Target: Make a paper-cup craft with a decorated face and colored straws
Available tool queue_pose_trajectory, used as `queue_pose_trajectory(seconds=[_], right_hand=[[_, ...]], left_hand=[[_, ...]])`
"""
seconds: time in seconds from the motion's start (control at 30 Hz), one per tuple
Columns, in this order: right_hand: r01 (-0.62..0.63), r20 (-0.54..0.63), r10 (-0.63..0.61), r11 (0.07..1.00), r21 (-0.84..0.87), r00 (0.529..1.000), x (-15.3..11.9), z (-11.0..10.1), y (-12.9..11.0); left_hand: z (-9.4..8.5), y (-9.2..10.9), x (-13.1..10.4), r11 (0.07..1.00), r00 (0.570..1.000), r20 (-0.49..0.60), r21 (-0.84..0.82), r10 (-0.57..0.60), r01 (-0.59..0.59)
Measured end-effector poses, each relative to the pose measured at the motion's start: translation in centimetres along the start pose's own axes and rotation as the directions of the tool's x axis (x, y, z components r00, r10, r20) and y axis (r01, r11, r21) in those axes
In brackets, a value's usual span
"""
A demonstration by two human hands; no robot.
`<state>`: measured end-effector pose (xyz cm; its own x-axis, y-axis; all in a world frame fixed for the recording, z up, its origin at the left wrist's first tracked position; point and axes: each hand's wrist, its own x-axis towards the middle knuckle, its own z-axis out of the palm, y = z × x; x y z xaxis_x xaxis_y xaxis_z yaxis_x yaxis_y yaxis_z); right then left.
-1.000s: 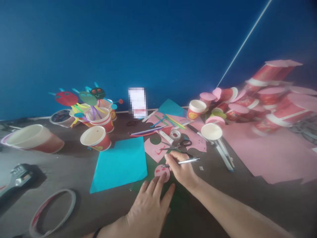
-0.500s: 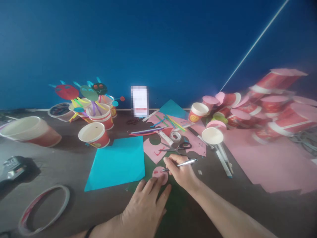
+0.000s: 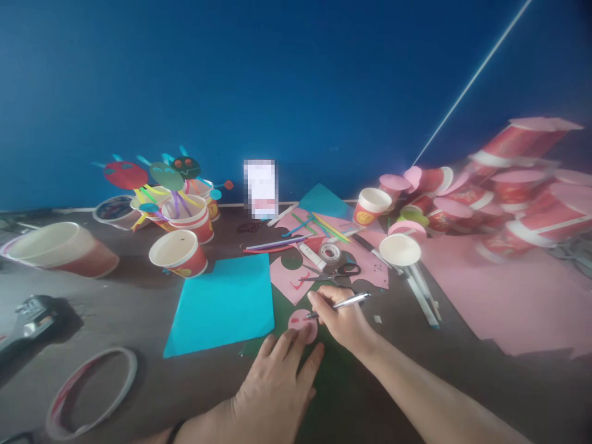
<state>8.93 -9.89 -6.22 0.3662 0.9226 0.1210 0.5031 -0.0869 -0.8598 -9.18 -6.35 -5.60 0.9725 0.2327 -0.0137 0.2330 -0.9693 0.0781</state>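
Note:
A small pink paper circle (image 3: 300,319) with red marks lies on dark green paper (image 3: 330,376) at the lower middle. My left hand (image 3: 280,376) rests palm down with its fingers apart, fingertips on the circle's lower edge. In my right hand (image 3: 340,314) a silver pen (image 3: 350,300) is pinched, its tip at the circle's right side. Just behind are black scissors (image 3: 349,269), a tape roll (image 3: 330,252) and a white tube (image 3: 313,256) on cut pink paper (image 3: 290,286).
Cyan paper (image 3: 222,305) lies left of my hands. Paper cups (image 3: 178,251) and paper-faced figures (image 3: 124,175) stand at the left. A large tape ring (image 3: 132,376) is at front left. Red cups with pink tops (image 3: 515,185) pile up at right beside pink sheets (image 3: 499,290).
The whole view has shifted slightly, moving the table items a little to the right. Both hands keep nearly the same pose, with the pen still at the pink circle.

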Motion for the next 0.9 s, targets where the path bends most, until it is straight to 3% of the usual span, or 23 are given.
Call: queue_pose_trajectory(seconds=[0.9], right_hand=[[0.014,-0.044,-0.014,1.000,0.011,0.999,0.00,-0.07,0.09]], left_hand=[[0.15,-0.06,-0.02,0.999,0.999,-0.045,0.035,0.009,-0.008]])
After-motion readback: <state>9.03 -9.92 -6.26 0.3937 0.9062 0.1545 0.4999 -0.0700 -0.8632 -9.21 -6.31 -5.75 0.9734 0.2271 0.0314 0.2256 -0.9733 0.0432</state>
